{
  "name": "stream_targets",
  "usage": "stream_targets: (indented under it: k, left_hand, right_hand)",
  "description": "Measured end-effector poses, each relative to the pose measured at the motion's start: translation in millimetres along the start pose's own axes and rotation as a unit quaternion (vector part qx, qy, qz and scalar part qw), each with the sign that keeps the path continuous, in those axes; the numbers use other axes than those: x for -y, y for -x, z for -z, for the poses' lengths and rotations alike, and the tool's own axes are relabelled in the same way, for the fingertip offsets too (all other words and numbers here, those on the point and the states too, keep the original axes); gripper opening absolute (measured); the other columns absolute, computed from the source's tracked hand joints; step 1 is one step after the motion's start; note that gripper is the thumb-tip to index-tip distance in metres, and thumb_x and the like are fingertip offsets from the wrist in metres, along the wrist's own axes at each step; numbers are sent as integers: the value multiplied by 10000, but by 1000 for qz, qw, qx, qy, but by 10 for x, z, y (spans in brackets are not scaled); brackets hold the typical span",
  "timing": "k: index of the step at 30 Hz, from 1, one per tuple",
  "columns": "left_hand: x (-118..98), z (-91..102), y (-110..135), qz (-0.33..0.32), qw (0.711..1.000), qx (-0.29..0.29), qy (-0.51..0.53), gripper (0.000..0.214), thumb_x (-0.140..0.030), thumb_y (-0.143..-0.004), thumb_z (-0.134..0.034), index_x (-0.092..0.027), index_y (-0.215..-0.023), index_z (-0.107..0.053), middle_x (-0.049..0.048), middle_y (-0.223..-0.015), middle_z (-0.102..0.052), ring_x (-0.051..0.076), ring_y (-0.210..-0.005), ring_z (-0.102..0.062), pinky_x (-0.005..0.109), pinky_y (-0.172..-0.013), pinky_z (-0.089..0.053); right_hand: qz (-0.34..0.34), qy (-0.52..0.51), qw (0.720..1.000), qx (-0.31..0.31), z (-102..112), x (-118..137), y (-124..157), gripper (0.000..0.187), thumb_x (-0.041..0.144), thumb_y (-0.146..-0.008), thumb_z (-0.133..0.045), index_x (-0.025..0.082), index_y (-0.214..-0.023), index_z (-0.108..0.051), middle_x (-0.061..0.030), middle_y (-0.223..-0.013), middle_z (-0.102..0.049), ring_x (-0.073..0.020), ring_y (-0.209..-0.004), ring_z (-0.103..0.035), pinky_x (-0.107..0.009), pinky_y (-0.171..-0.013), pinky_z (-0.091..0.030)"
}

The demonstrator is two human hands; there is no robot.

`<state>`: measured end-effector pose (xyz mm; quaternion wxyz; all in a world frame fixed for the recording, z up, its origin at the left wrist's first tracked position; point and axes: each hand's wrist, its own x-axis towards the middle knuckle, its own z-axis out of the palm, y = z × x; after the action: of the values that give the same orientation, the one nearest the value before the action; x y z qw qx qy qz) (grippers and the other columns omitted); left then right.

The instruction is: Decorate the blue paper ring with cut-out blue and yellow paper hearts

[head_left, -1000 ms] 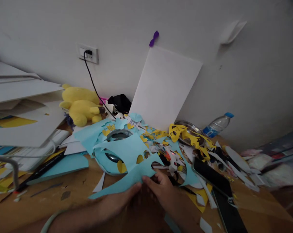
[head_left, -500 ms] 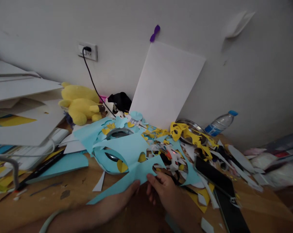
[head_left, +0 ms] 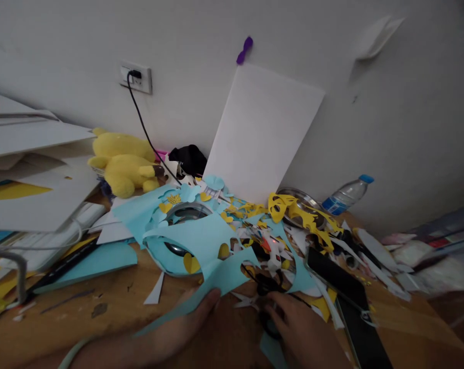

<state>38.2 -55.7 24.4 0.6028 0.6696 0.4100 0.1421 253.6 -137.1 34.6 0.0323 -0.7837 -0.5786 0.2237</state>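
My left hand point(head_left: 201, 312) pinches a long piece of light blue paper point(head_left: 232, 271) with the thumb on top, near the desk's front edge. The paper has a curved cut at its right end. My right hand point(head_left: 293, 320) is closed around the black handles of a pair of scissors point(head_left: 247, 301), whose silver blades are parted and point left, just below the paper. A larger blue paper offcut point(head_left: 204, 233) lies behind, with a yellow paper heart point(head_left: 192, 263) on it.
Paper scraps cover the desk. A yellow plush toy point(head_left: 126, 169) sits at back left, beside stacked white boards point(head_left: 35, 205). A white board point(head_left: 262, 133) leans on the wall. Right of it are a metal dish point(head_left: 303, 197), a water bottle point(head_left: 347, 195) and a dark phone point(head_left: 334, 277).
My right hand has let go of the blue paper, moved right and taken hold of the scissors. My left hand still holds the paper in nearly the same place.
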Motion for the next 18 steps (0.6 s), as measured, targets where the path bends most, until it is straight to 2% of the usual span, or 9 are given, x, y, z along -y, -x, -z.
stream_targets:
  k: [4,7,10,14,16,18]
  left_hand:
    - [91,17,-35,6,999,-19,39,428,-559,-809,-412,-248,-1003,-633,25,-1071,-652,263,-1121,-486,343,-984,-333]
    - [137,8,-52,28,996,-8,80,454,-558,-815,-407,-224,-1033,-624,42,-1105,-642,260,-1148,-472,362,-984,-344]
    - [64,17,-40,45,993,0,110,417,-544,-815,-419,-220,-959,-639,33,-1063,-659,251,-1076,-528,346,-951,-378]
    - [-61,31,-11,67,997,-15,47,408,-545,-821,-400,-219,-800,-644,19,-878,-690,254,-898,-593,357,-905,-408]
    - [-24,24,-16,62,997,-27,45,418,-551,-822,-394,-219,-813,-649,24,-865,-689,259,-914,-586,354,-890,-419]
    - [78,15,-34,44,995,-36,79,418,-543,-833,-387,-224,-889,-651,31,-924,-685,261,-1019,-546,351,-923,-397]
  right_hand:
    - [-1,25,1000,0,-45,-88,9,356,104,-764,-418,233,-1046,-593,-75,-1011,-646,-230,-886,-618,-307,-727,-446]
    - [6,51,999,-8,-76,-87,3,404,94,-728,-450,204,-1095,-579,-104,-1074,-619,-251,-917,-609,-324,-743,-453]
    - [14,57,998,-11,-106,-86,-22,431,111,-747,-437,188,-1154,-555,-118,-1146,-587,-262,-951,-598,-344,-772,-455]
    - [48,12,999,13,-138,-112,-65,545,156,-741,-480,220,-1282,-451,-86,-1188,-581,-256,-1001,-581,-355,-835,-441]
    - [60,4,998,29,-141,-113,-79,608,155,-710,-511,226,-1307,-420,-84,-1189,-583,-257,-1019,-571,-355,-845,-437]
    - [70,11,997,31,-135,-94,-87,591,147,-697,-514,218,-1280,-456,-90,-1185,-583,-258,-1023,-567,-353,-845,-437]
